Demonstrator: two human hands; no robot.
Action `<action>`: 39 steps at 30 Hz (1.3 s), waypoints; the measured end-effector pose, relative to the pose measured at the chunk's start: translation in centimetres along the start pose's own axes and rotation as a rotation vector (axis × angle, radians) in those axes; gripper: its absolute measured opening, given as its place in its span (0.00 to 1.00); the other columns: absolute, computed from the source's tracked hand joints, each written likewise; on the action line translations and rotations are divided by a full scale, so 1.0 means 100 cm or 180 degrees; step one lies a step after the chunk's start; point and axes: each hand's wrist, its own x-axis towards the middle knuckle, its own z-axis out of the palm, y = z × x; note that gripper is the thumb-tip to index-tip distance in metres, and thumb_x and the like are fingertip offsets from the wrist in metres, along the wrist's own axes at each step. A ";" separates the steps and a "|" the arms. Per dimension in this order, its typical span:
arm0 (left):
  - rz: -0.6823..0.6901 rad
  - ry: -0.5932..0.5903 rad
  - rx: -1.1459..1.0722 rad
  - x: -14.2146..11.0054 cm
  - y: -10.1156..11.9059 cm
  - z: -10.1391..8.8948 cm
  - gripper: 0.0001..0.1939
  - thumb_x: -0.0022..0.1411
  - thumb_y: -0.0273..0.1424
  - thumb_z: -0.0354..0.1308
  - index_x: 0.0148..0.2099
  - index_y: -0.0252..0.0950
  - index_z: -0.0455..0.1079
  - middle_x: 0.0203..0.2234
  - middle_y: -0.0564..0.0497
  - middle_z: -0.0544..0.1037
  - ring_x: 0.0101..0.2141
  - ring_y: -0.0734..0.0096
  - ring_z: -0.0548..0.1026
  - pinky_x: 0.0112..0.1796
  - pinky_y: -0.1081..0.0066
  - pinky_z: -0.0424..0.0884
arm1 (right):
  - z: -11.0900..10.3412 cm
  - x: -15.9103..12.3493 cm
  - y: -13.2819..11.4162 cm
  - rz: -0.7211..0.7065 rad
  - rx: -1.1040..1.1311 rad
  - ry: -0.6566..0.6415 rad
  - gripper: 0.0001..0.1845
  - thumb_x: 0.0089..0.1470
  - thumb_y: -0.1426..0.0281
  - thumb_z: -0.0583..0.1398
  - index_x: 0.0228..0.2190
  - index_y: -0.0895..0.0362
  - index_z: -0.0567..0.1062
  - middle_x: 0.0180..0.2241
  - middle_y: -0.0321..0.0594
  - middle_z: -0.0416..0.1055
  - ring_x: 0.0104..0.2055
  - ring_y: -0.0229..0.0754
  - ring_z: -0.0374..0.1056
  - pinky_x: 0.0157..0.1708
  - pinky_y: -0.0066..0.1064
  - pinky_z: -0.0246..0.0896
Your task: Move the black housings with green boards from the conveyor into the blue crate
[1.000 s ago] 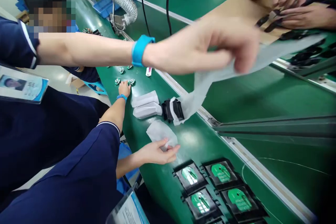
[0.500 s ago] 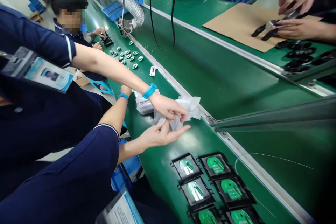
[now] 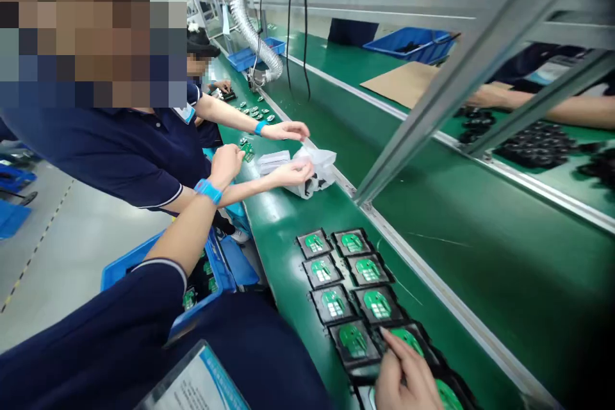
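My left hand [image 3: 227, 165], with a blue wristband [image 3: 209, 191], pinches a small green circuit board [image 3: 247, 152] over the bench's near edge. My right hand [image 3: 406, 375] is at the bottom, its index finger stretched toward the edge of a black frame [image 3: 355, 343]; nothing is visibly gripped there. Two rows of such black frames lie on the green bench, each carrying a rounded green circuit board [image 3: 378, 304]. Below my left arm, a blue bin [image 3: 218, 269] contains more green boards.
A co-worker's hands [image 3: 293, 173] work at a white plastic bag [image 3: 324, 160] with black parts inside, past my left hand. Small boards [image 3: 250, 112] lie farther along the bench. A slanted metal post [image 3: 408, 134] and a metal rail [image 3: 432, 298] border the bench's far side.
My view has shifted, showing more frames and the shelf. My right hand has come into view by the frames. A circuit board now shows in my left hand. The co-worker's hands have moved apart.
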 end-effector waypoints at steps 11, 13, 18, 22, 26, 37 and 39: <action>0.0080 -0.2966 -0.0523 -0.196 0.015 0.159 0.13 0.58 0.37 0.54 0.26 0.34 0.68 0.18 0.56 0.69 0.21 0.78 0.65 0.23 0.77 0.60 | -0.047 -0.015 -0.044 -0.0142 -0.0110 0.0151 0.11 0.55 0.71 0.57 0.42 0.56 0.72 0.33 0.41 0.72 0.36 0.40 0.67 0.38 0.31 0.63; 0.0141 -0.3287 -0.0453 -0.216 0.015 0.184 0.14 0.59 0.37 0.54 0.26 0.34 0.67 0.18 0.56 0.68 0.21 0.78 0.65 0.24 0.77 0.60 | -0.056 -0.037 -0.031 0.0134 -0.0413 0.0120 0.09 0.56 0.70 0.57 0.40 0.56 0.72 0.32 0.41 0.71 0.35 0.39 0.66 0.37 0.31 0.62; 0.0362 -0.3987 -0.0249 -0.251 0.001 0.245 0.14 0.62 0.39 0.52 0.32 0.34 0.71 0.21 0.54 0.72 0.23 0.75 0.69 0.25 0.75 0.63 | -0.074 -0.095 0.020 0.0715 -0.0780 -0.0130 0.09 0.57 0.68 0.55 0.37 0.57 0.73 0.33 0.42 0.70 0.37 0.41 0.64 0.39 0.32 0.61; 0.1087 -0.3838 0.0348 -0.270 -0.010 0.289 0.16 0.62 0.38 0.53 0.48 0.35 0.70 0.31 0.48 0.76 0.32 0.66 0.74 0.34 0.70 0.68 | -0.086 -0.123 0.092 0.1163 -0.1256 -0.0266 0.13 0.58 0.64 0.53 0.35 0.58 0.75 0.33 0.45 0.70 0.36 0.44 0.62 0.38 0.36 0.58; 0.2689 -0.3762 0.0980 -0.285 -0.008 0.319 0.15 0.63 0.33 0.52 0.50 0.33 0.69 0.44 0.43 0.74 0.46 0.59 0.70 0.49 0.62 0.64 | -0.091 -0.125 0.152 0.1257 -0.1452 -0.0731 0.17 0.58 0.63 0.52 0.34 0.59 0.77 0.33 0.46 0.70 0.35 0.44 0.58 0.36 0.36 0.53; 0.4331 -0.3599 0.2025 -0.316 0.010 0.374 0.32 0.64 0.40 0.51 0.65 0.29 0.54 0.64 0.42 0.54 0.63 0.48 0.49 0.60 0.52 0.46 | -0.083 -0.125 0.175 0.1357 -0.1285 -0.1173 0.19 0.60 0.62 0.50 0.39 0.59 0.77 0.36 0.47 0.70 0.39 0.45 0.57 0.38 0.37 0.50; 0.4302 -0.3560 0.2095 -0.319 0.011 0.380 0.33 0.64 0.42 0.50 0.65 0.28 0.55 0.64 0.40 0.54 0.63 0.48 0.48 0.60 0.51 0.45 | -0.082 -0.126 0.175 0.1378 -0.1264 -0.1194 0.20 0.60 0.62 0.49 0.39 0.59 0.77 0.36 0.47 0.70 0.39 0.45 0.56 0.37 0.37 0.49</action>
